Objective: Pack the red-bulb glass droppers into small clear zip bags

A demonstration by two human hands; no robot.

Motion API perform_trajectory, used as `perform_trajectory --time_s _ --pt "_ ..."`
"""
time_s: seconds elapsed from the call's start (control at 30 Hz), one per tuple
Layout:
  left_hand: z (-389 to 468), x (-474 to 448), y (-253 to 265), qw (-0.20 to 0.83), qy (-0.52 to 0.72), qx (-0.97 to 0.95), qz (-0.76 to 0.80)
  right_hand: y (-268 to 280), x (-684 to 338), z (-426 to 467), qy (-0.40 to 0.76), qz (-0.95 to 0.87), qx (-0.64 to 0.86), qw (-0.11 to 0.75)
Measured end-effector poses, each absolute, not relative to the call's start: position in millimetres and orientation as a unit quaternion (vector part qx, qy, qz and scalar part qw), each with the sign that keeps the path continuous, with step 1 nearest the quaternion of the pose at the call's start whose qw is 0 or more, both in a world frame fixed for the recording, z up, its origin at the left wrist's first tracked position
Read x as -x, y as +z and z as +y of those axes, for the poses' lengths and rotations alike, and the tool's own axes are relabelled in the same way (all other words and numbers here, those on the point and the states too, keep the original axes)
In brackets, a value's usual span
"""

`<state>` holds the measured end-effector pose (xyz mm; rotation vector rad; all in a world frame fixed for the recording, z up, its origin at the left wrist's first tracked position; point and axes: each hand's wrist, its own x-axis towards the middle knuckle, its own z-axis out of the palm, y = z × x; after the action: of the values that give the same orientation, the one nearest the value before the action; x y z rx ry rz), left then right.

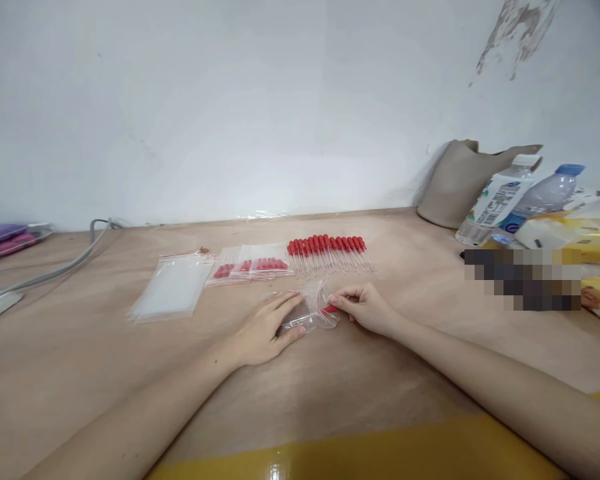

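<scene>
My left hand (270,330) lies over a clear plastic zip bag (310,308), its fingers stretched out and thumb apart, resting on the bag's left part. At the bag's right end, my right hand (367,307) pinches a red-handled thin tool (330,309); the fingers cover part of its handle. Just behind the hands, a row of several red-handled tools (325,245) lies side by side, thin shafts pointing toward me. Left of that row are overlapping filled bags (250,265) with red handles showing inside. Farther left lies a stack of flat clear bags (173,287).
Two plastic bottles (500,200) lean by a beige container (445,183) at the back right, near yellow packaging (570,233). A grey cable (65,268) and purple and pink packets (5,240) are on the left. Yellow tape (330,450) runs along the table's front.
</scene>
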<state>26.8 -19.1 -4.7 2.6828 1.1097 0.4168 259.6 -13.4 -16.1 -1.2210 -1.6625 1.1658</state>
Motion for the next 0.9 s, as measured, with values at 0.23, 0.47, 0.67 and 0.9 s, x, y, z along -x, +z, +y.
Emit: perform_trajectory --time_s 0.23,0.47,0.67,0.9 --pt "-19.2 -26.5 -5.2 0.109 0.149 -0.908 0.375 -12.9 -261.3 -18.0 0.490 -0.640 0.472 0.356" --pt "-18.2 -25.3 -7.2 0.110 0.213 -0.905 0.353 -8.8 -256.1 -20.4 0.531 -0.570 0.495 0.384" --pt "-14.5 -21.5 -7.8 0.121 0.257 -0.909 0.306 -5.7 -263.4 -18.7 0.520 -0.562 0.510 0.393" --pt "-12.6 -20.6 -10.6 0.135 0.237 -0.909 0.315 -12.5 -266.3 -16.6 0.527 -0.554 0.516 0.387"
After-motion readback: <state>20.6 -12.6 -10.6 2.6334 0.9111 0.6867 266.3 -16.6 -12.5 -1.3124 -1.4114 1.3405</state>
